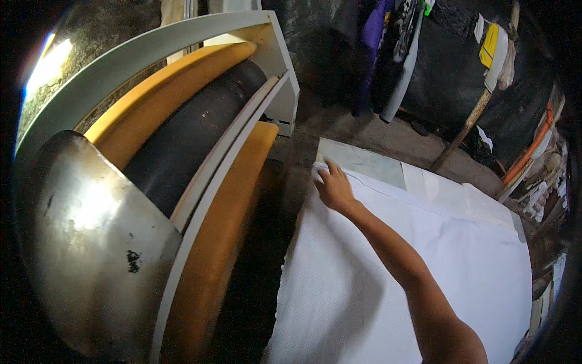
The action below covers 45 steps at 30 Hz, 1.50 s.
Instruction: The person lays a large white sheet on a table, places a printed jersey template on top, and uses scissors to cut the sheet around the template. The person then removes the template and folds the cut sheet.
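Note:
A large sheet of white cloth (454,267), dotted with a fine pattern on its left part, lies spread over a table. My right hand (334,189) reaches from the lower right to the cloth's far left corner, its fingers bent around the edge and slightly blurred. The cloth's far edge runs rightward from there in a narrow fold. Beyond it shows a pale strip of tabletop (364,159). My left hand is out of the picture.
At left stands a machine with a black roller (200,118), orange padded rollers (176,82), a grey frame (276,42) and a metal side plate (97,242). Clothes (400,67) hang at the back. A slanted wooden pole (467,130) rises behind the table.

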Each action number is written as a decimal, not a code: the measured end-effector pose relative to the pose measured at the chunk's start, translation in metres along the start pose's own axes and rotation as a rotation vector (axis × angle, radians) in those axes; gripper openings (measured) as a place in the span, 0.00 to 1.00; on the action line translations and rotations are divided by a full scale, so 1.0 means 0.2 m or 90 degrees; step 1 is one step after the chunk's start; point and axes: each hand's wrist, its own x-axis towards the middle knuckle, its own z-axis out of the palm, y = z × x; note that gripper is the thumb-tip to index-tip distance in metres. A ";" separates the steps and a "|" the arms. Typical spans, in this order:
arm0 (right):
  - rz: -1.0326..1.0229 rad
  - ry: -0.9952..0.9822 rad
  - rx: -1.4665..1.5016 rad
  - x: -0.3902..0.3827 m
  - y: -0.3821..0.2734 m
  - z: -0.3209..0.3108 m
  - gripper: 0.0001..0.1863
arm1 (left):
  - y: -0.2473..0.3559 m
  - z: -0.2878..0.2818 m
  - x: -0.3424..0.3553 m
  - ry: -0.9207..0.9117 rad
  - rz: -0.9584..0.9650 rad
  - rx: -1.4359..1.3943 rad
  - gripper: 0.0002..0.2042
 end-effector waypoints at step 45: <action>0.329 -0.168 -0.106 -2.49 0.67 -1.38 0.21 | 0.15 0.00 -0.56 0.053 0.183 0.161 0.25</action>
